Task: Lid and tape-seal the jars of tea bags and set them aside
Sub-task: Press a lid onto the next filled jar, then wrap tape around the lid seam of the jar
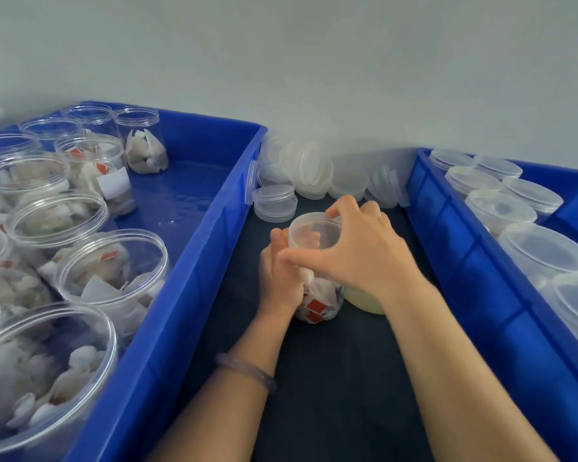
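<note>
A clear jar of tea bags [321,300] stands on the dark table between two blue crates. My left hand [279,278] grips its side from the left. A translucent lid [314,233] sits on the jar's mouth, and my right hand [357,248] holds this lid from above, fingers curled round its rim. A roll of yellowish tape [364,300] lies just right of the jar, mostly hidden under my right wrist.
The left blue crate [194,278] holds several open jars of tea bags [111,261]. The right blue crate [454,261] holds several lidded jars [544,251]. A heap of loose lids [301,175] lies against the wall behind the jar.
</note>
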A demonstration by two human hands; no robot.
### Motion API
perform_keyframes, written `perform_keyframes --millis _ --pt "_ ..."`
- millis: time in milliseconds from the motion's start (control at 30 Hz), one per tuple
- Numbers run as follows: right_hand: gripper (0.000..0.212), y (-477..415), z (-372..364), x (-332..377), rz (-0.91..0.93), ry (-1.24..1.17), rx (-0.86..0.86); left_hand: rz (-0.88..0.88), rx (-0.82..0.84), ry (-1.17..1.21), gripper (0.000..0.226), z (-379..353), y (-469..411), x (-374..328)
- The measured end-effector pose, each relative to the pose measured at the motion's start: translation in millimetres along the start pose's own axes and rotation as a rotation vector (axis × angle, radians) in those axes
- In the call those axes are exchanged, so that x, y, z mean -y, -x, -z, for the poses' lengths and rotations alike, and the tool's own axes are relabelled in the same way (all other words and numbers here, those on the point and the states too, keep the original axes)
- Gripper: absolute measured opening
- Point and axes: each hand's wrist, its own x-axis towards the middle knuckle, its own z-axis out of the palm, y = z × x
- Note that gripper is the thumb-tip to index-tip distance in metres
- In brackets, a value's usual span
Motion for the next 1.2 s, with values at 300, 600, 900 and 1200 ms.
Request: perform_keyframes --millis 300,600,900,1200 --pt "0.062 11.3 20.9 -36.8 0.224 -0.064 0.093 -0.019 0.003 0.162 0.063 -0.3 -2.0 6.1" --pt "0.074 -2.4 -21.3 -32.0 0.322 -0.501 -0.042 0.022 0.059 0.19 0.063 1.4 -0.2 2.0" --pt "0.126 7.9 -50.7 -37.7 0.135 -0.785 -0.061 0.01 -0.128 0.081 0.06 1.0 6.9 0.9" --pt "0.033 24.0 -67.6 -99.9 -0.004 -0.193 0.064 -0.158 -0.252 -0.182 0.047 5.4 8.9 -3.9"
